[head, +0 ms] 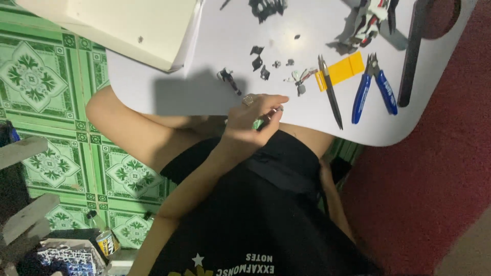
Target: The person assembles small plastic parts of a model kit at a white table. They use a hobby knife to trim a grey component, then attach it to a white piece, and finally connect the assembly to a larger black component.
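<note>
Head view: the left hand (253,115) is up at the near edge of the white table (307,133), fingers clenched in a pinch on a small green and grey piece (263,121), which hangs just off the edge above the lap. Only the right forearm shows, low on the right. The right hand is hidden, so its grip cannot be told.

On the table just beyond the hand lie scattered small dark parts (258,61). Further right are a thin dark tool (331,92), a yellow strip (340,70) and blue-handled cutters (376,89). A part-built model figure (371,20) stands at the far right.

This looks like close work on one tiny model part. Anything further with it calls for a steady fingertip hold, since a slip would drop it off the table
</note>
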